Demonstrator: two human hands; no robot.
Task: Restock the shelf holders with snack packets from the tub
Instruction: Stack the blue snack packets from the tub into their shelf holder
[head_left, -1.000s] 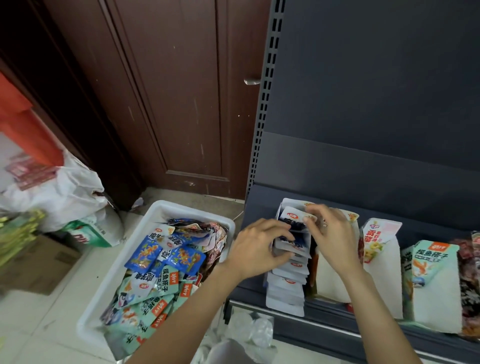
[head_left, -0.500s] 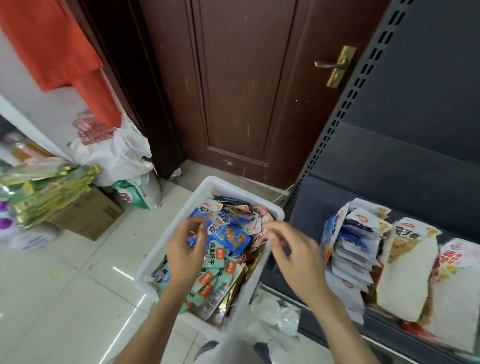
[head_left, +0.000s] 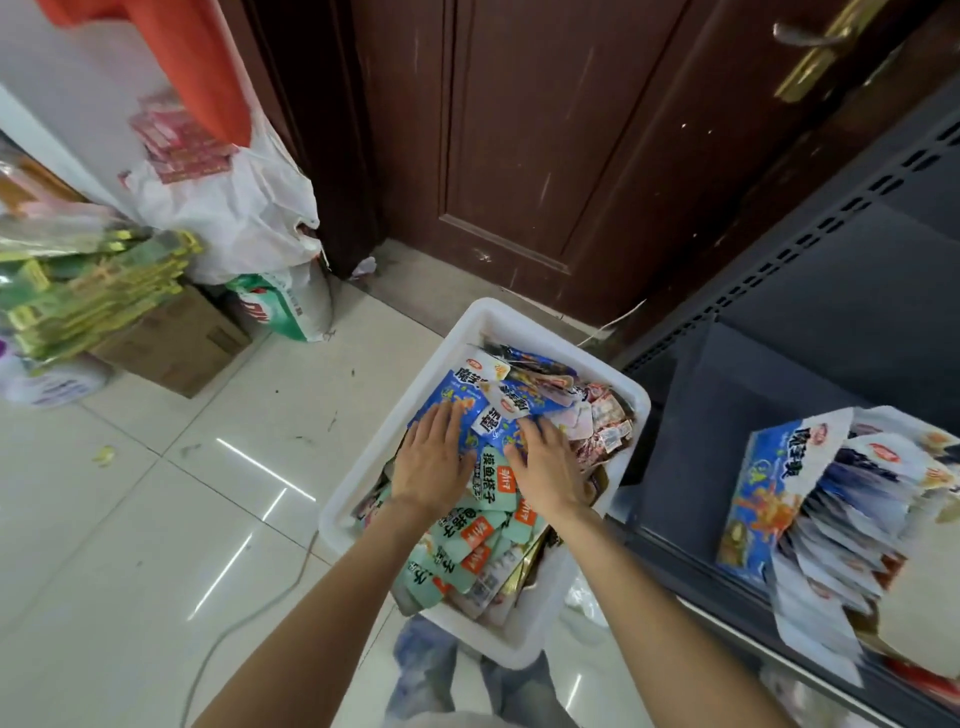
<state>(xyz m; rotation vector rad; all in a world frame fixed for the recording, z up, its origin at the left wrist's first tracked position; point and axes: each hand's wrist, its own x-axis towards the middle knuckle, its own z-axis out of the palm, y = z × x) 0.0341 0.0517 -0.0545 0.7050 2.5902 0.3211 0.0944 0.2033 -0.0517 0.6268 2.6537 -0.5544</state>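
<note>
Now both hands lie flat in the white tub (head_left: 363, 499) — my left hand (head_left: 431, 462) and right hand (head_left: 545, 467) press on the blue snack packets (head_left: 457, 400), fingers straight, gripping nothing. The shelf holders (head_left: 753, 499) sit to my right. These packets look slick — scooping too many could spill some onto the floor.

Packets (head_left: 488, 488) heap above the tub (head_left: 524, 322) rim, open from above. The shelf (head_left: 691, 467) edge crowds its right; bare floor (head_left: 208, 493) lies left.
</note>
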